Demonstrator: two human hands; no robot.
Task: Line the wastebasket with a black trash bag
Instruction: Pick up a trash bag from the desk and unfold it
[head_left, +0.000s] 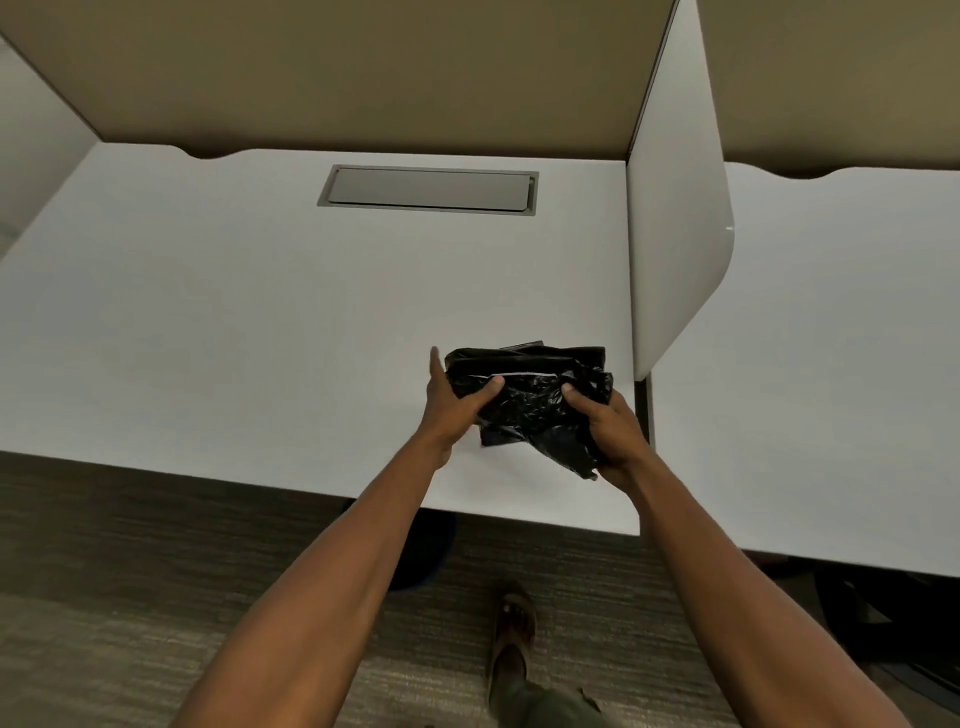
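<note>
A folded, crumpled black trash bag (535, 395) is held over the right front part of the white desk (260, 312). My left hand (454, 402) grips its left side, thumb on top and fingers behind. My right hand (610, 431) clasps its right lower corner. A dark round shape (423, 551), possibly the wastebasket, shows under the desk's front edge between my forearms, mostly hidden by the desk and my left arm.
A grey cable hatch (428, 188) is set into the desk near the back. A white divider panel (675, 208) rises at the desk's right side, with another desk (831, 364) beyond. Carpet floor (130, 571) lies below; my foot (511, 639) stands on it.
</note>
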